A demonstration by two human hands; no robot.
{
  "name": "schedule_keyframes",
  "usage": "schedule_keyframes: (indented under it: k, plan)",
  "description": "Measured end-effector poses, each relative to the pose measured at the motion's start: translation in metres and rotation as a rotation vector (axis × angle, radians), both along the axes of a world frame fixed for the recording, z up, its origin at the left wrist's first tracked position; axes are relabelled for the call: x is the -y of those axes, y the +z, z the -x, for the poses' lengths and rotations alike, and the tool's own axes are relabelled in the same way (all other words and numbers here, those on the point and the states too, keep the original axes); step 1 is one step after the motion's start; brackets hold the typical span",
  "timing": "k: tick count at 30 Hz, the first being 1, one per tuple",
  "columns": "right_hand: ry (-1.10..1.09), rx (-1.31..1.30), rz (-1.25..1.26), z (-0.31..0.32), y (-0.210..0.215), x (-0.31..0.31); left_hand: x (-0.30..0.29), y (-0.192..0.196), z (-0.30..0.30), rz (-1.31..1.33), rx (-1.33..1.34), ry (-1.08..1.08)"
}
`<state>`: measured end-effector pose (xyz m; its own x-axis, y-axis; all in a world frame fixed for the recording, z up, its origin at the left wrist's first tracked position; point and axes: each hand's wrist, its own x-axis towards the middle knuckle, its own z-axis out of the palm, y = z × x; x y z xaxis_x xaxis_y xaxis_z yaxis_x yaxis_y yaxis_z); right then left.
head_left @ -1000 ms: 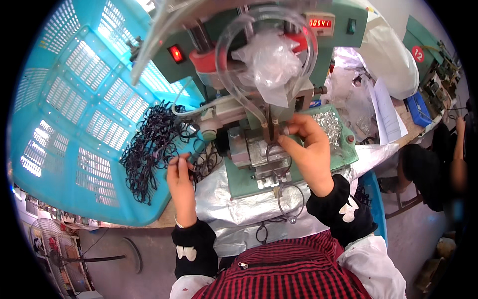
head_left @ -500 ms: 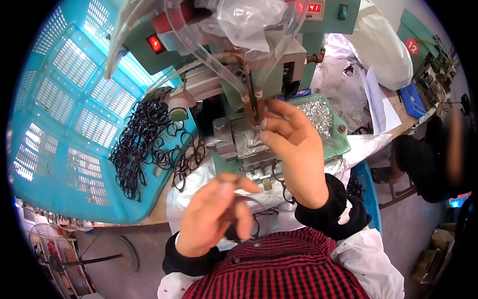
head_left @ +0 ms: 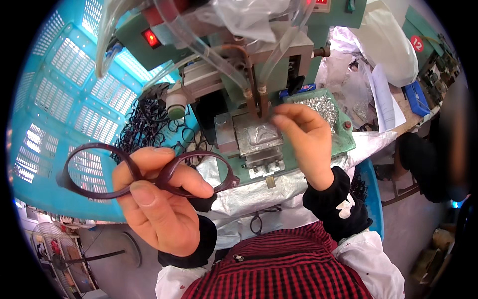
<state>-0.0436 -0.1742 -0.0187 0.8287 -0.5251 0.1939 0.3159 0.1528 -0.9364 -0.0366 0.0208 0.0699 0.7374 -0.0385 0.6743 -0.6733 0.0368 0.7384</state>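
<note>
Change: the left hand (head_left: pixel 159 204) has come up close to the camera since the earlier frame, and the frame (head_left: pixel 144 167) it holds now shows whole; the right hand (head_left: pixel 303 137) stays at the machine.
Left hand: near left, fingers closed on the frame, thumb pressing the bridge against the forefinger.
Frame: dark purple eyeglass front with no lenses, held level; one rim juts out left of the hand, the other right.
Sleeves: black cuffs over white sleeves, a red checked garment at the near edge.
Right hand: right of centre, fingertips (head_left: pixel 279 112) pinched together at the metal block (head_left: pixel 259 139); whether they grip anything, I cannot tell.
Machine: green press (head_left: pixel 298 45) with clear hoses (head_left: pixel 199 47) and a lit red lamp (head_left: pixel 150 38), beyond the hands.
Tray: green tray (head_left: pixel 343 139) of small silver parts (head_left: pixel 321 107), just behind the right hand.
Pile: dark frames (head_left: pixel 144 124) heaped left of the machine, on a turquoise crate (head_left: pixel 55 109).
Far right: papers (head_left: pixel 386 99) and a white bag (head_left: pixel 393 40) on a bench.
</note>
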Motion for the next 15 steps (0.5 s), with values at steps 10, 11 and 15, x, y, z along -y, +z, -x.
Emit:
schedule_keyframes:
  k: [10, 11, 15]
  plan:
    - [-0.136, 0.090, 0.365, -0.005, 0.003, -0.012, 0.020, -0.005, -0.054, -0.111, 0.202, 0.090]
    - [-0.149, 0.112, 0.394, -0.005, 0.004, -0.010, 0.020, -0.006, -0.059, -0.095, 0.193, 0.086]
    - [-0.174, 0.158, 0.588, 0.000, 0.005, -0.004, 0.014, -0.011, -0.054, -0.022, 0.122, 0.053]
